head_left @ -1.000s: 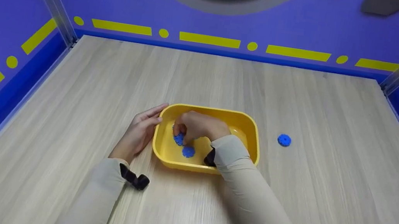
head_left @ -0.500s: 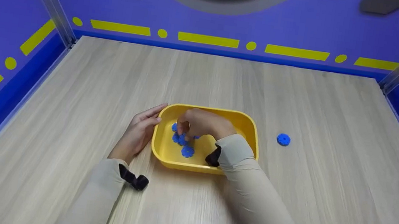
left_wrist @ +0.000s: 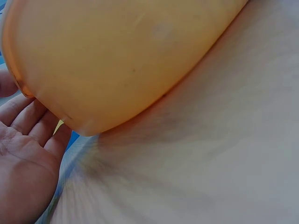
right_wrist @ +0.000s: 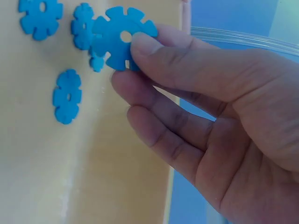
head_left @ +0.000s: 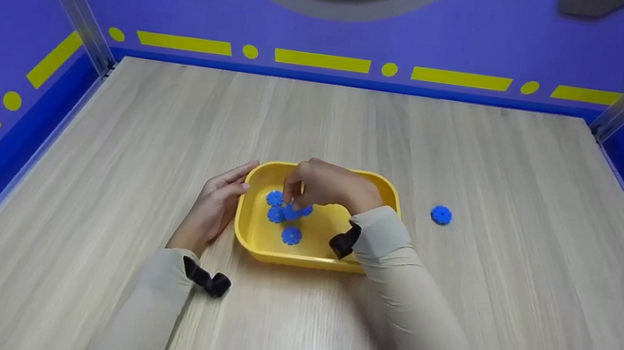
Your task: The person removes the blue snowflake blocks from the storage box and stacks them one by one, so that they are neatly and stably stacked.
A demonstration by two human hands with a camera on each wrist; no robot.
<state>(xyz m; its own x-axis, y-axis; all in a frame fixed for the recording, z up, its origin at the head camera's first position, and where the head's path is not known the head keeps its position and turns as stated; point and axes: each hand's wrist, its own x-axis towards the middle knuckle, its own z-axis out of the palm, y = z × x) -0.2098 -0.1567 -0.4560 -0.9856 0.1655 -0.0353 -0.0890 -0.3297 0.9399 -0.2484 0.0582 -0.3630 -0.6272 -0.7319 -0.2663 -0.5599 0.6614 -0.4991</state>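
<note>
A yellow tub [head_left: 300, 258] stands on the table, with several flat blue notched discs inside, one of them a lone disc [head_left: 291, 235] near its front wall. My right hand [head_left: 326, 184] reaches over the far rim and pinches a blue notched disc [right_wrist: 105, 39] between thumb and fingers, seen face-on with a round centre hole in the right wrist view. Beyond it in that view lie other discs [right_wrist: 67, 97]. My left hand [head_left: 216, 201] rests against the tub's left side, its fingers [left_wrist: 39, 123] fairly straight along the outer wall.
Another blue disc [head_left: 441, 215] lies on the wooden table [head_left: 516, 289], right of the tub. Blue-purple panels with yellow markings [head_left: 322, 61] wall in the table at the back and both sides.
My right hand has drawn back right and slightly away inside the tub, bringing more blue discs into sight. The left hand keeps its place at the tub's side.
</note>
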